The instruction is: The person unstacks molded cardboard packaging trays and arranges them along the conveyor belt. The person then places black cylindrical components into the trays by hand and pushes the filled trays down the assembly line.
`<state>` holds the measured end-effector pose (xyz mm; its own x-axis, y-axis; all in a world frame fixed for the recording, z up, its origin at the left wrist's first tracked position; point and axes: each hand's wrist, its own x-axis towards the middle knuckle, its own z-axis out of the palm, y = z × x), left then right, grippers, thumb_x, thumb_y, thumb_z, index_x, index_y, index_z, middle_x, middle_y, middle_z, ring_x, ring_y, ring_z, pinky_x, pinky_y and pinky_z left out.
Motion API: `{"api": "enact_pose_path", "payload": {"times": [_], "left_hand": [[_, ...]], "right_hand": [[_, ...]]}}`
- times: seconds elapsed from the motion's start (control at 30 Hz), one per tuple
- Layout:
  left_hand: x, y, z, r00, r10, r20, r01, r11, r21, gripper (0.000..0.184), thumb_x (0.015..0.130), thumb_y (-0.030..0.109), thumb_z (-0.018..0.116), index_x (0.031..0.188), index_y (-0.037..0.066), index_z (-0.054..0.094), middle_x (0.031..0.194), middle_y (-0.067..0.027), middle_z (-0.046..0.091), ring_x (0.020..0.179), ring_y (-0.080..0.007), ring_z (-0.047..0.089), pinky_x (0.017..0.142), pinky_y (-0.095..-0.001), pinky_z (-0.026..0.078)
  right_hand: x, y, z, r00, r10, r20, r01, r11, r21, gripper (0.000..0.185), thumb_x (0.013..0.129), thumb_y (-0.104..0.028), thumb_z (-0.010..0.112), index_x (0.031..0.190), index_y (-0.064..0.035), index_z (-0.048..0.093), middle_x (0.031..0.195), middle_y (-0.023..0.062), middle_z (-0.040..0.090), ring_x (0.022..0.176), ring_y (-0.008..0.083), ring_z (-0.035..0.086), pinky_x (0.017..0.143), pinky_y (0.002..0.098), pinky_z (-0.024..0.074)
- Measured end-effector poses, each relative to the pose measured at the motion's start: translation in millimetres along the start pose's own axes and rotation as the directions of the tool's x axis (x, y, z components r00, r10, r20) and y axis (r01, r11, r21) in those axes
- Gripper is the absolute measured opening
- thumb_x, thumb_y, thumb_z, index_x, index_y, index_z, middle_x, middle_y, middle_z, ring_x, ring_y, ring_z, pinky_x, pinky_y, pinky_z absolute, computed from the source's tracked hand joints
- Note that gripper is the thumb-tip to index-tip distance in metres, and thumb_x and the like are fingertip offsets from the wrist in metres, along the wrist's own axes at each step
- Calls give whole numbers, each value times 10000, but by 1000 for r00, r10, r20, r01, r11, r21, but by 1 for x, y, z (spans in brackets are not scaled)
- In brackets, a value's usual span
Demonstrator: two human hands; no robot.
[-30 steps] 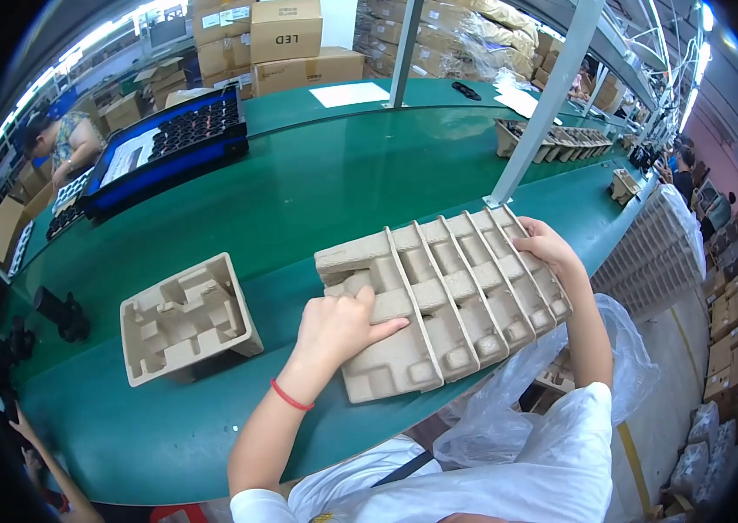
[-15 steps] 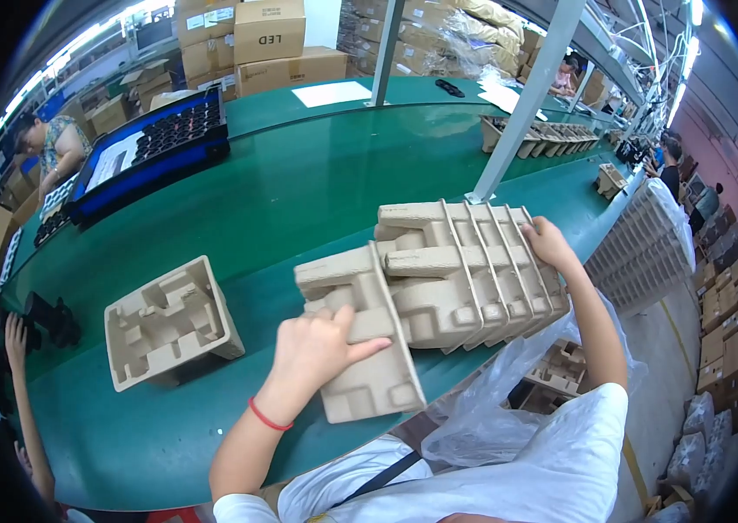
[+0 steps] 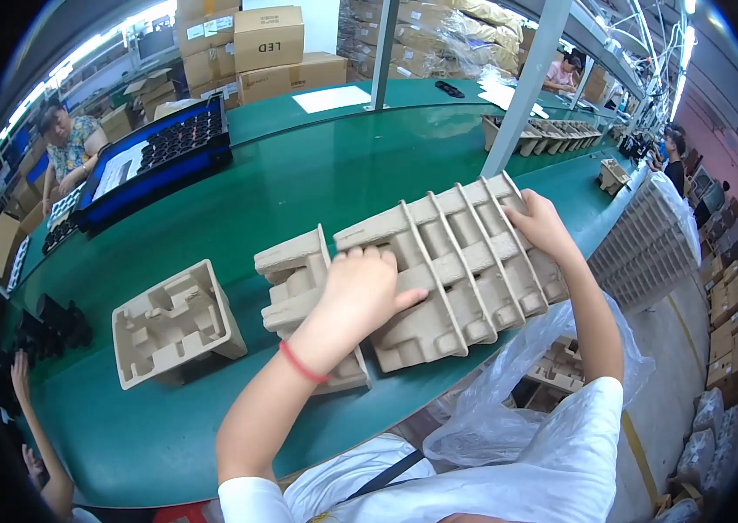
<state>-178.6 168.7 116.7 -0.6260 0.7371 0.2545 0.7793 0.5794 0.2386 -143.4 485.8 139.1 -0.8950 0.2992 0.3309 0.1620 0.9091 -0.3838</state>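
A nested stack of beige moulded pulp trays (image 3: 467, 261) lies on its side along the near edge of the green table. My right hand (image 3: 541, 228) grips the far right end of this stack. At its left end, my left hand (image 3: 360, 292) has its fingers curled over the endmost tray, thumb stretched along its side. One separate pulp tray (image 3: 291, 263) stands on its side just left of the stack, partly hidden behind my left hand and wrist. Further left another pulp tray (image 3: 179, 336) sits upright, its moulded hollows facing up.
Black parts (image 3: 51, 327) and a co-worker's hand (image 3: 20, 376) are at the left edge. Across the green table (image 3: 317, 179) stands a blue-black crate (image 3: 155, 157). A metal post (image 3: 521, 96) rises behind the stack. Plastic-wrapped trays (image 3: 648, 244) stand on the right.
My left hand has gone from the separated tray to the stack's end tray. That separated tray now sits further left, and the stack is tilted differently and shifted left.
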Motion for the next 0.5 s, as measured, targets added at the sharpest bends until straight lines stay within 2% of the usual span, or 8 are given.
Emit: {"api": "enact_pose_path", "payload": {"times": [0.03,0.07,0.17,0.2,0.33,0.43,0.5], "left_hand": [[10,1,8,990,-21,138,23,1000,-11,532,827,487,613,909,-38,591,865,-198,649,866,-345,638,764,-435,510],[16,1,14,961,-41,275,48,999,-17,574,815,529,610,885,-40,591,806,-199,658,811,-347,656,731,-440,522],[13,-5,20,970,55,238,-30,993,-110,644,803,585,589,881,-54,594,747,-218,654,707,-371,660,668,-449,534],[9,-5,18,958,44,282,-13,994,-112,648,805,585,573,868,-59,599,785,-241,657,741,-376,658,695,-447,532],[6,8,18,964,63,260,-9,979,-203,641,809,581,555,840,-55,631,786,-235,659,745,-372,658,700,-445,533],[12,9,23,949,37,312,-2,994,-110,636,807,574,558,809,-55,651,774,-241,656,747,-375,657,699,-445,534],[10,10,28,971,18,237,10,993,-116,630,803,569,564,784,-53,659,765,-244,655,747,-378,656,697,-445,535]], "right_hand": [[0,-6,-3,999,-31,-13,31,999,-10,418,838,-327,648,818,72,526,821,278,593,800,400,597,721,431,453],[1,-7,-3,999,-40,-26,40,999,12,417,864,-330,634,800,58,494,751,228,554,663,265,509,640,399,425],[8,2,1,999,43,-4,-43,998,-51,460,874,-389,604,806,60,533,785,266,595,757,400,592,691,436,455],[14,15,5,999,0,-40,-1,999,-45,469,886,-399,585,774,56,570,754,251,602,718,385,597,663,435,457],[25,38,13,990,79,118,-73,996,-54,448,890,-400,580,767,26,636,755,245,624,726,394,612,663,445,470],[9,27,37,996,90,-22,-93,964,-249,464,900,-441,536,797,-2,647,801,237,637,824,408,623,739,454,492],[6,35,37,992,120,29,-111,970,-215,439,903,-437,529,831,-22,654,844,215,651,847,408,621,749,459,492]]}}
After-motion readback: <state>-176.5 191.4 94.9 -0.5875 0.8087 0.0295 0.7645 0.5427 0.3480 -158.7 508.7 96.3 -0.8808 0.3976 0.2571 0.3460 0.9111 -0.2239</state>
